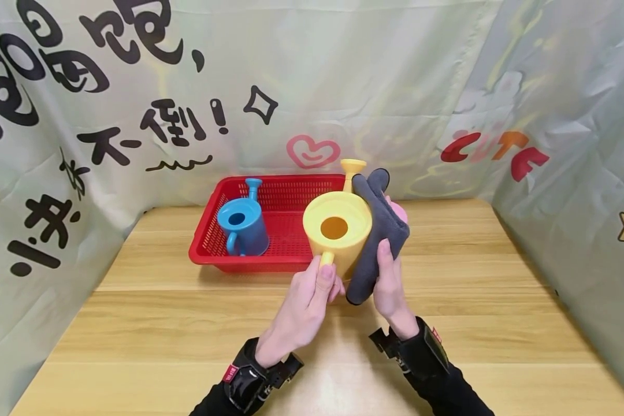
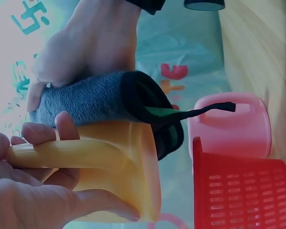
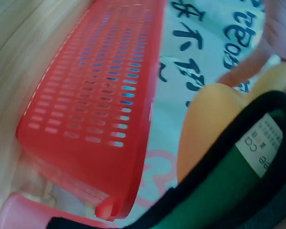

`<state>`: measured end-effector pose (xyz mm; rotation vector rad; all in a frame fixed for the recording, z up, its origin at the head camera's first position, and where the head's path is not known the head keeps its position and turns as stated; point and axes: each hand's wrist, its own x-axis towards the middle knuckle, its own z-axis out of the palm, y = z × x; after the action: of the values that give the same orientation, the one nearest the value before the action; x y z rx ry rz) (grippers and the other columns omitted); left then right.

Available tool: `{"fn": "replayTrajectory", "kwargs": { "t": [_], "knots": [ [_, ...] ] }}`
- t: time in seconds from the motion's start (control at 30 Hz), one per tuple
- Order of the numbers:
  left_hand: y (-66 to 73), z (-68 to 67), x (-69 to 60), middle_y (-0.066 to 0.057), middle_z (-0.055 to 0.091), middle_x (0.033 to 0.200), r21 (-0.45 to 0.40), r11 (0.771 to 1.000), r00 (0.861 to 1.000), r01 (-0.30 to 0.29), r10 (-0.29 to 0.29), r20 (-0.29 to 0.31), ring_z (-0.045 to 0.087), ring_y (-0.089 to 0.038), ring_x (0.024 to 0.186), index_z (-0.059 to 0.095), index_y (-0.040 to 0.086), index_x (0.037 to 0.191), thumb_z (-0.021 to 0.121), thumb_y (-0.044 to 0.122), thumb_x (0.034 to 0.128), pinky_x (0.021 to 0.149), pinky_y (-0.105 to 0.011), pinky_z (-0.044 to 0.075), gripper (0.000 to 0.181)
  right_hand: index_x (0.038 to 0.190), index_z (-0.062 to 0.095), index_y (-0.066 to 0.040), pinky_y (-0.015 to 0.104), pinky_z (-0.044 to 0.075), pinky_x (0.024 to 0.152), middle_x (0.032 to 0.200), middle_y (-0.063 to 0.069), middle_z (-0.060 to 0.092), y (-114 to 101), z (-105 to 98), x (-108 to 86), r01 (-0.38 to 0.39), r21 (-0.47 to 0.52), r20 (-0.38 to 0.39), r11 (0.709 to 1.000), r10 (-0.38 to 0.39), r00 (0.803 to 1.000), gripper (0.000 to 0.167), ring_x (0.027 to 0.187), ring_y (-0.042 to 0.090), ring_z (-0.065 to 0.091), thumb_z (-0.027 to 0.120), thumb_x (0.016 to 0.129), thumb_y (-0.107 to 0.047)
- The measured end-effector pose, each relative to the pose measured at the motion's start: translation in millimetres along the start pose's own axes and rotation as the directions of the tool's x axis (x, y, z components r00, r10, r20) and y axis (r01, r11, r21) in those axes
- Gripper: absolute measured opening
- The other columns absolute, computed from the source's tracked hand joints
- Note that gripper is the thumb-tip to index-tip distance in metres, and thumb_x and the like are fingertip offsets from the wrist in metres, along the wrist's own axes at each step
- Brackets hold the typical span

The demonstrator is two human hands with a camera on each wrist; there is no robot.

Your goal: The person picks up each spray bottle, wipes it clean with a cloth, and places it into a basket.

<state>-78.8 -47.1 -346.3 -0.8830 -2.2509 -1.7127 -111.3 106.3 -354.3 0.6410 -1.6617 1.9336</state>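
Left fingers (image 2: 66, 126) round smooth yellow handle (image 2: 93, 151), fuzzy cloth (image 2: 86, 98) alongside.

The yellow watering can (image 1: 338, 231) is in my left grip (image 1: 304, 303) by its handle, held up over the desk (image 1: 187, 329). Its top, with 1 round hole, tips toward me, and the spout with its flared nozzle points away. My right grip (image 1: 390, 283) holds a dark grey plush mitt (image 1: 377, 231) against the can's right side. The mitt has 2 blunt lobes at its far end, black edging, a green lining, 1 white label and 1 dark strap.
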Motion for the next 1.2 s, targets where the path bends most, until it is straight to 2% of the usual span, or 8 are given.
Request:
{"fn": "replayTrajectory", "kwargs": {
  "t": [0.13, 0.33, 0.5, 0.67, 0.77, 0.87, 1.07, 1.2],
  "knots": [
    [-0.9, 0.0, -0.3, -0.007, 0.049, 0.065, -0.001, 1.0, 0.999, -0.025, 0.025, -0.021, 0.062, -0.009, 0.076, 0.045, 0.008, 0.087, 0.037, 0.011, 0.1092, 0.072, -0.024, 0.053, 0.024, 0.151, 0.019, 0.017, 0.019, 0.019, 0.123, 0.155, -0.005, 0.039, 8, 6, -11.6, 0.076, -0.16, 0.009, 0.984, -0.076, 0.997, 0.073, 0.143, 0.004, 0.036, 0.032, 0.108, -0.042],
    [-2.5, -0.6, -0.2, -0.003, 0.047, 0.067, 0.005, 0.998, 0.997, -0.056, 0.056, -0.051, 0.054, -0.013, 0.068, 0.046, 0.007, 0.088, 0.034, 0.013, 0.1103, 0.064, -0.022, 0.046, 0.026, 0.158, 0.004, 0.007, 0.047, -0.003, 0.127, 0.169, 0.02, 0.003, 15, 18, -10.5, 0.257, -0.387, 0.063, 0.886, -0.253, 0.965, 0.088, 0.159, 0.034, 0.004, 0.029, 0.104, -0.058],
    [-3.0, -1.4, -0.6, -0.005, 0.049, 0.067, 0.006, 0.999, 0.998, -0.041, 0.041, -0.041, 0.057, -0.013, 0.07, 0.046, 0.007, 0.089, 0.034, 0.014, 0.1103, 0.065, -0.022, 0.047, 0.026, 0.156, 0.01, 0.011, 0.035, 0.003, 0.128, 0.166, 0.026, 0.014, 15, 16, -12.9, 0.218, -0.332, 0.043, 0.918, -0.216, 0.975, 0.087, 0.158, 0.021, 0.015, 0.033, 0.104, -0.055],
    [-3.8, -2.7, -0.8, -0.008, 0.049, 0.066, 0.002, 0.999, 0.999, -0.047, 0.047, -0.022, 0.063, -0.015, 0.075, 0.046, 0.006, 0.087, 0.035, 0.014, 0.11, 0.071, -0.024, 0.052, 0.027, 0.147, 0.025, 0.018, 0.013, 0.024, 0.116, 0.147, 0.009, 0.045, 11, 8, -16.7, 0.022, -0.169, -0.018, 0.985, -0.025, 1.0, 0.073, 0.132, -0.001, 0.042, 0.034, 0.108, -0.042],
    [-3.3, -3.2, -1.0, -0.006, 0.046, 0.064, -0.002, 0.999, 0.999, -0.049, 0.049, -0.001, 0.063, -0.013, 0.075, 0.045, 0.006, 0.086, 0.036, 0.012, 0.1094, 0.074, -0.028, 0.056, 0.026, 0.153, 0.019, 0.01, 0.016, 0.022, 0.121, 0.155, 0.002, 0.038, 6, 4, -8.6, -0.038, -0.041, -0.037, 0.998, 0.037, 0.999, 0.068, 0.141, 0.004, 0.036, 0.032, 0.108, -0.039],
    [-2.0, -3.1, -1.2, -0.005, 0.045, 0.064, -0.004, 0.999, 0.999, -0.046, 0.046, 0.016, 0.062, -0.009, 0.076, 0.044, 0.007, 0.086, 0.037, 0.009, 0.1087, 0.075, -0.029, 0.057, 0.024, 0.157, 0.015, 0.002, 0.023, 0.016, 0.126, 0.162, 0.007, 0.028, 3, 2, 0.6, -0.014, 0.024, -0.028, 1.0, 0.015, 1.0, 0.066, 0.151, 0.014, 0.025, 0.032, 0.108, -0.038],
    [-1.2, -3.1, -0.9, -0.007, 0.047, 0.064, -0.012, 0.998, 0.999, -0.053, 0.053, -0.001, 0.063, -0.013, 0.076, 0.044, 0.008, 0.086, 0.037, 0.008, 0.1084, 0.074, -0.026, 0.055, 0.023, 0.151, 0.025, 0.011, 0.017, 0.026, 0.119, 0.149, -0.01, 0.044, 7, 2, -8.6, 0.023, -0.089, -0.006, 0.996, -0.023, 1.0, 0.064, 0.138, 0.005, 0.04, 0.031, 0.108, -0.036],
    [-1.7, -3.2, -0.4, -0.01, 0.049, 0.065, -0.019, 0.997, 0.997, -0.073, 0.072, -0.039, 0.063, -0.013, 0.076, 0.045, 0.007, 0.087, 0.035, 0.009, 0.1093, 0.072, -0.025, 0.052, 0.024, 0.152, 0.022, 0.014, 0.029, 0.012, 0.126, 0.162, 0.008, 0.035, 16, 9, -13.8, 0.162, -0.295, 0.025, 0.942, -0.162, 0.987, 0.079, 0.15, 0.012, 0.031, 0.032, 0.106, -0.05]
  ]
}}
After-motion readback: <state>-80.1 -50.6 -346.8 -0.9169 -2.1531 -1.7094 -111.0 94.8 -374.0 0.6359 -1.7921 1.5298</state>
